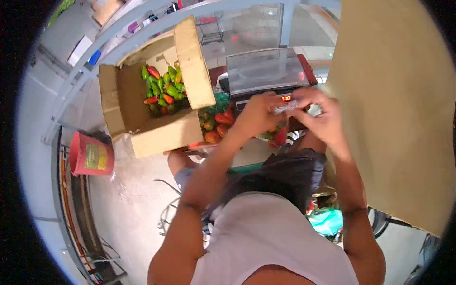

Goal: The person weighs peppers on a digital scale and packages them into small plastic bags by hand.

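Both hands meet in front of a digital scale (pixel 267 71) with a red-lit display. My left hand (pixel 260 114) and my right hand (pixel 324 118) are closed on the gathered neck of a clear plastic bag (pixel 285 107). Red and green peppers (pixel 280 136) show below the hands, seemingly inside this bag; my forearm and fingers partly hide them. To the left of my left hand lie more red and green peppers (pixel 222 124). An open cardboard box (pixel 161 140) holds many green, red and orange peppers (pixel 166 88).
A tall cardboard sheet or box side (pixel 394 109) stands close on my right. On the floor at left is a red bucket (pixel 95 156). Metal railing (pixel 285 23) runs behind the scale. A turquoise plastic bag (pixel 327 222) lies by my right side.
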`<state>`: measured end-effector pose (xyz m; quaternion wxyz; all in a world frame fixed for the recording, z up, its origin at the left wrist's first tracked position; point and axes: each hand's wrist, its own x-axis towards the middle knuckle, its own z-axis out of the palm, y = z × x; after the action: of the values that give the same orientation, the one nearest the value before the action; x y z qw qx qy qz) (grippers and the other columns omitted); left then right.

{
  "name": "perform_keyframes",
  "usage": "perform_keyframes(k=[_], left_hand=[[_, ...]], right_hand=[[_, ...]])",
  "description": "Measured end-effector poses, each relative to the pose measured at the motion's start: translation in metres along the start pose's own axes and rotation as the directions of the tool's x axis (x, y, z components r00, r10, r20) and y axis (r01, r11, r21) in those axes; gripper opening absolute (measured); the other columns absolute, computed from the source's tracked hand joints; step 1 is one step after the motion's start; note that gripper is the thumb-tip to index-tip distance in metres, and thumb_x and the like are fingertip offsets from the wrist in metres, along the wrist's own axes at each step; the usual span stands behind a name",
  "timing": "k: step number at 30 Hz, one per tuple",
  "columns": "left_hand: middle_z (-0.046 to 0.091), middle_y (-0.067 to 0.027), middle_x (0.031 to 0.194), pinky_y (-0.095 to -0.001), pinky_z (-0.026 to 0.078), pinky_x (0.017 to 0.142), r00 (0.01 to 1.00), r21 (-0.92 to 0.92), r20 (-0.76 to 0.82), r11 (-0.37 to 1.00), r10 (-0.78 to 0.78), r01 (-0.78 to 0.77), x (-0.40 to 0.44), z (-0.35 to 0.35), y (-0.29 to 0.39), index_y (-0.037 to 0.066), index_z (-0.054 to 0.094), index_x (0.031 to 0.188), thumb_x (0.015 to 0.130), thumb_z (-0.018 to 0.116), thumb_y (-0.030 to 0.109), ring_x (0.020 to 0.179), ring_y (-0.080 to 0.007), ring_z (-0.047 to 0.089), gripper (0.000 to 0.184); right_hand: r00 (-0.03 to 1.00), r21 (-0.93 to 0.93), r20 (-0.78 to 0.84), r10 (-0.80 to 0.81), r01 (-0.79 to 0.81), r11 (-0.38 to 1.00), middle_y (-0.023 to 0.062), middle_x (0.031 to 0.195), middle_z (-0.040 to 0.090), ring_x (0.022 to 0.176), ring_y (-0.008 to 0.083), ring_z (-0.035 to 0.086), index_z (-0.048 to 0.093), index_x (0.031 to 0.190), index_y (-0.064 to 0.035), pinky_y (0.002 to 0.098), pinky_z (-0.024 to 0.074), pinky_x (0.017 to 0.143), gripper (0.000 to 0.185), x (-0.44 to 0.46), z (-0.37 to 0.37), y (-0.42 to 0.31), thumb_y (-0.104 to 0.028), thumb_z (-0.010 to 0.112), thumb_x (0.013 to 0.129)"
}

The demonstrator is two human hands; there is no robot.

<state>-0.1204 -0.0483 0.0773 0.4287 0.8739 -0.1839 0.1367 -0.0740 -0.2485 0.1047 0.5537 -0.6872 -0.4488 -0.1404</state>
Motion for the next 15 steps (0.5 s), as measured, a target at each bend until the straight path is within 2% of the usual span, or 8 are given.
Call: perform_keyframes(k=[1, 3, 6, 8, 9, 11, 14, 15], left_hand=[[0.064, -0.0139, 0.082, -0.0407, 0.050, 0.071, 0.992, -0.307, 0.051, 0.944, -0.112, 0.122, -0.001, -0.009, 0.015, 0.004, 0.068, 0.091, 0.075, 0.080, 0.019, 0.077, -0.0318, 0.064, 0.025], [0.059, -0.0124, 0.075, -0.0372, 0.046, 0.064, 0.976, -0.372, -0.076, 0.903, 0.203, -0.217, 0.011, -0.020, 0.056, 0.002, 0.066, 0.087, 0.075, 0.080, 0.016, 0.068, -0.0258, 0.057, 0.024], [0.050, -0.0114, 0.067, -0.0325, 0.039, 0.058, 0.961, -0.345, -0.132, 0.898, 0.241, -0.273, 0.008, -0.030, 0.106, -0.001, 0.062, 0.080, 0.075, 0.080, 0.013, 0.062, -0.0176, 0.046, 0.024], [0.051, -0.0084, 0.065, -0.0292, 0.039, 0.056, 0.976, -0.282, -0.132, 0.938, 0.172, -0.203, -0.002, -0.040, 0.117, -0.001, 0.063, 0.078, 0.075, 0.081, 0.012, 0.062, -0.0128, 0.045, 0.023], [0.055, -0.0055, 0.065, -0.0274, 0.040, 0.056, 0.979, -0.248, -0.129, 0.951, 0.156, -0.185, -0.009, -0.047, 0.116, -0.001, 0.065, 0.078, 0.076, 0.082, 0.012, 0.063, -0.0106, 0.049, 0.022], [0.058, -0.0028, 0.064, -0.0247, 0.040, 0.056, 0.988, -0.266, -0.140, 0.959, 0.063, -0.098, -0.023, -0.051, 0.116, 0.000, 0.067, 0.076, 0.076, 0.084, 0.014, 0.064, -0.0056, 0.052, 0.022], [0.058, -0.0038, 0.063, -0.0240, 0.040, 0.055, 0.964, -0.416, -0.179, 0.903, -0.196, 0.107, -0.037, -0.044, 0.089, 0.001, 0.068, 0.074, 0.076, 0.085, 0.015, 0.063, -0.0038, 0.052, 0.022], [0.061, -0.0039, 0.069, -0.0263, 0.044, 0.060, 0.964, -0.286, -0.219, 0.955, -0.149, 0.082, -0.040, -0.052, 0.077, 0.005, 0.071, 0.079, 0.074, 0.083, 0.009, 0.071, -0.0099, 0.059, 0.014]], right_hand=[[0.973, 0.023, 0.119, 0.198, -0.202, 0.979, 0.0096, 0.104, 0.071, 0.100, 0.0209, 0.066, 0.062, 0.121, -0.0037, 0.0344, 0.0507, 0.089, 0.060, 0.004, -0.022, -0.010, -0.018, 0.089, 0.069], [0.921, 0.030, 0.375, 0.104, -0.124, 0.992, 0.0098, 0.105, 0.070, 0.103, 0.0217, 0.065, 0.061, 0.122, -0.0016, 0.0358, 0.0497, 0.092, 0.066, 0.014, -0.032, -0.023, -0.020, 0.090, 0.066], [0.739, 0.008, 0.641, 0.206, -0.275, 0.961, 0.0099, 0.117, 0.064, 0.110, 0.0232, 0.060, 0.062, 0.122, -0.0053, 0.0383, 0.0472, 0.094, 0.061, 0.008, -0.020, -0.057, -0.026, 0.088, 0.071], [0.360, -0.304, 0.783, 0.507, -0.490, 0.817, 0.0081, 0.110, 0.063, 0.106, 0.0217, 0.058, 0.064, 0.117, -0.0054, 0.0359, 0.0464, 0.093, 0.048, -0.002, -0.006, -0.060, -0.021, 0.085, 0.076], [0.314, -0.123, 0.870, 0.381, -0.609, 0.783, 0.0084, 0.112, 0.063, 0.110, 0.0218, 0.057, 0.067, 0.113, -0.0060, 0.0367, 0.0445, 0.096, 0.037, -0.014, 0.004, -0.055, -0.021, 0.080, 0.081], [0.478, 0.315, 0.876, -0.068, -0.458, 0.831, 0.0106, 0.118, 0.062, 0.118, 0.0212, 0.053, 0.071, 0.107, -0.0064, 0.0387, 0.0394, 0.103, 0.020, -0.040, 0.032, -0.048, -0.020, 0.065, 0.094], [0.472, 0.446, 0.871, -0.136, -0.642, 0.624, 0.0126, 0.127, 0.057, 0.122, 0.0235, 0.051, 0.071, 0.108, -0.0070, 0.0397, 0.0383, 0.105, 0.023, -0.093, 0.068, -0.044, -0.025, 0.063, 0.096], [0.442, 0.390, 0.896, -0.040, -0.739, 0.550, 0.0134, 0.134, 0.052, 0.125, 0.0252, 0.048, 0.071, 0.104, -0.0058, 0.0406, 0.0386, 0.105, 0.027, -0.109, 0.070, -0.037, -0.030, 0.059, 0.098]])
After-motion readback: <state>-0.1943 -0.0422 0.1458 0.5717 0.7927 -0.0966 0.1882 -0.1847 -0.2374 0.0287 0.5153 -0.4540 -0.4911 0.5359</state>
